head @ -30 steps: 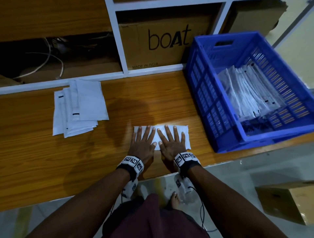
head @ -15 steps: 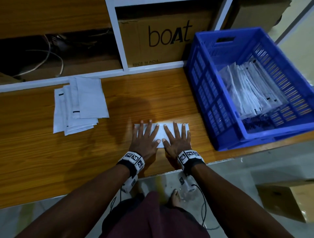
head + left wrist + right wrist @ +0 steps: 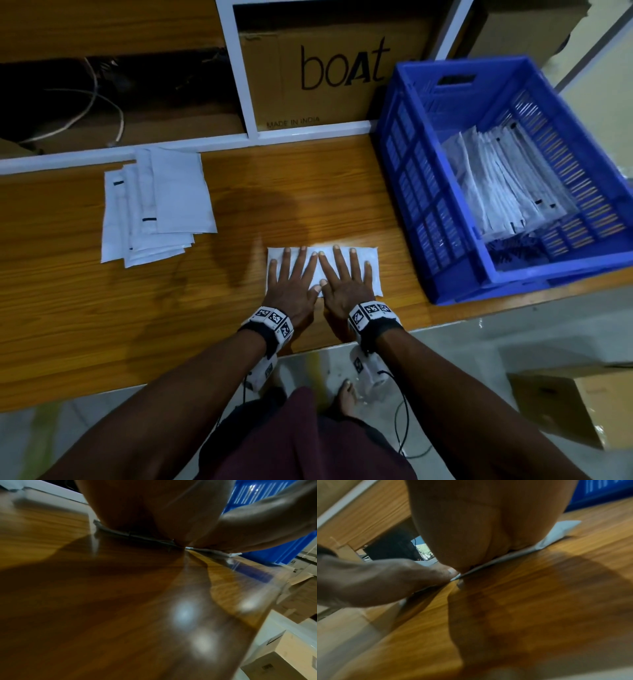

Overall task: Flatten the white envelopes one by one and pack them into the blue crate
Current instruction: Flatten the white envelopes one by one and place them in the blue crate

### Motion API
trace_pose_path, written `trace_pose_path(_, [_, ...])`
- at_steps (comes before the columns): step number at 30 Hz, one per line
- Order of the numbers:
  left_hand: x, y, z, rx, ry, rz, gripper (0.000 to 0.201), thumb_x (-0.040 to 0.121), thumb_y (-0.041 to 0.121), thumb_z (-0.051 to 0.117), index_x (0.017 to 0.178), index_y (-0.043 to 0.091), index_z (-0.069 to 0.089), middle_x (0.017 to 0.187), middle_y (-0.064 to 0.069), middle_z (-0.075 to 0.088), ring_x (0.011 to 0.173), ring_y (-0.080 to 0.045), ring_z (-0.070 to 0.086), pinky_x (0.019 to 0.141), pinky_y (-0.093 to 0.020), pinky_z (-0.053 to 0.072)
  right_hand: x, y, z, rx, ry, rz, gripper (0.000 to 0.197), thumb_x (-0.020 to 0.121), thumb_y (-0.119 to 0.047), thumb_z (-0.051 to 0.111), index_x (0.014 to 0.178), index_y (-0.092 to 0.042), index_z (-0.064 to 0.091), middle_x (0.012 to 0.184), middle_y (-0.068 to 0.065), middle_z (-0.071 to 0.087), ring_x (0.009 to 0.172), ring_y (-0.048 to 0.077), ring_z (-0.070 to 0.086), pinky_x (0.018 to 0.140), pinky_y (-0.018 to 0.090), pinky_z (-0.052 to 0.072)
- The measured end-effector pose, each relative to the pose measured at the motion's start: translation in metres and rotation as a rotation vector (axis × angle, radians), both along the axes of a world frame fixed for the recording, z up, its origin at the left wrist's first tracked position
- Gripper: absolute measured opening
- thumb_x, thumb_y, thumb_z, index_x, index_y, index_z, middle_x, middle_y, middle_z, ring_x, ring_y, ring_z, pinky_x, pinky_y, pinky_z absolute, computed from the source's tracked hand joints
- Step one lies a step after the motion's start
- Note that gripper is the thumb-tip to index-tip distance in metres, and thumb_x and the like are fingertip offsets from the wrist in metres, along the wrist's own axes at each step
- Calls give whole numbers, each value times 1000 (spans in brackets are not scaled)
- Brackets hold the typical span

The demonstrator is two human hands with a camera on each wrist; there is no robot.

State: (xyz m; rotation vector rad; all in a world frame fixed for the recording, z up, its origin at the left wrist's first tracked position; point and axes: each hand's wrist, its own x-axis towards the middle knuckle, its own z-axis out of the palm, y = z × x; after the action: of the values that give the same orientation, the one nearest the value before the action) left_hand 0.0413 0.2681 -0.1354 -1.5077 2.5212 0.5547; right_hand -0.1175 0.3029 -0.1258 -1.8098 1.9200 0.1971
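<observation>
Left hand [image 3: 291,284] and right hand [image 3: 346,281] flat, fingers spread, pressing 1 white envelope [image 3: 371,270] onto counter [image 3: 308,198] to expel air. Blue crate [image 3: 428,192] at 2 o'clock; unflattened stack [image 3: 157,202] at 10 o'clock.

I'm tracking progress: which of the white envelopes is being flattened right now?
The lone white envelope near the wooden table's front edge, pressed under the left hand and right hand. The others lie stacked at left or packed in the blue crate.
</observation>
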Motion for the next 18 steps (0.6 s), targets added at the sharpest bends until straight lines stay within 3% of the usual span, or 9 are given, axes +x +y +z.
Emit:
trace_pose_path(4, [-1,-2,6,35,-24,-13,69,108,50,23,161,29,-15,166,3,-29,153,-29,-28,122,-54,-14,-4,-9,6,106,22,34,59,105,-51,12,153,-42,-21,159,-6,-36,148,27,-31,118,57,-17])
trace_pose_path(6, [-1,-7,11,100,-52,-28,68,108,50,23,161,31,-15,167,3,-28,153,-29,-26,123,-54,-13,-7,-19,14,177,23,48,62,105,-51,21,154,-44,-17,161,-7,-31,149,28,-27,119,57,-12])
trace_pose_path(9, [1,-16,28,198,-4,-10,63,109,51,21,161,36,-11,169,5,-21,156,-28,-18,124,-54,-6,-13,-30,34,131,10,45,67,105,-37,38,159,-38,0,168,-3,-12,154,30,-9,122,56,4])
trace_pose_path(12, [1,-23,44,138,86,27,63,110,46,27,162,38,-8,171,4,-13,157,-27,-8,123,-57,5,-21,-34,50,14,44,-16,60,105,-33,37,159,-34,10,168,0,1,154,27,-1,122,54,6])
trace_pose_path(15, [0,-33,46,104,-28,-30,74,107,39,42,162,37,-8,171,3,-15,157,-27,-11,123,-61,1,-25,-36,55,44,86,-8,72,98,-29,52,158,-31,13,164,6,19,151,30,16,122,54,12])
trace_pose_path(18, [-2,-43,47,126,-104,-35,82,103,45,51,163,37,-4,172,3,-8,158,-27,-8,122,-60,-7,-26,-38,64,-57,137,6,79,86,-29,68,154,-25,27,153,12,37,140,34,34,117,51,23])
